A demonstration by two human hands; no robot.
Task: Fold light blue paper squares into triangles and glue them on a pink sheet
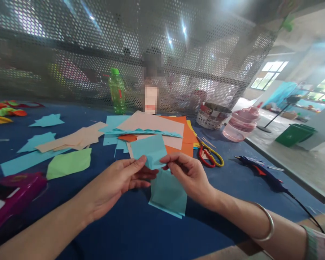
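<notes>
Both my hands hold one light blue paper piece [150, 148] above the blue table [119, 224]. My left hand [119, 182] pinches its lower left edge between thumb and fingers. My right hand [188, 173] pinches its lower right edge; a silver bangle sits on that wrist. Just below the hands, a small stack of light blue paper squares [169, 195] lies flat on the table.
Beige, orange and blue paper sheets [162, 126] lie behind, with scissors [209, 155], a blue glue gun [260, 171] and its cord to the right. A green leaf cutout [69, 164], a magenta tool [16, 196], a green bottle [117, 92], a basket [212, 115] and plastic tubs [241, 126] stand around. A perforated screen is behind.
</notes>
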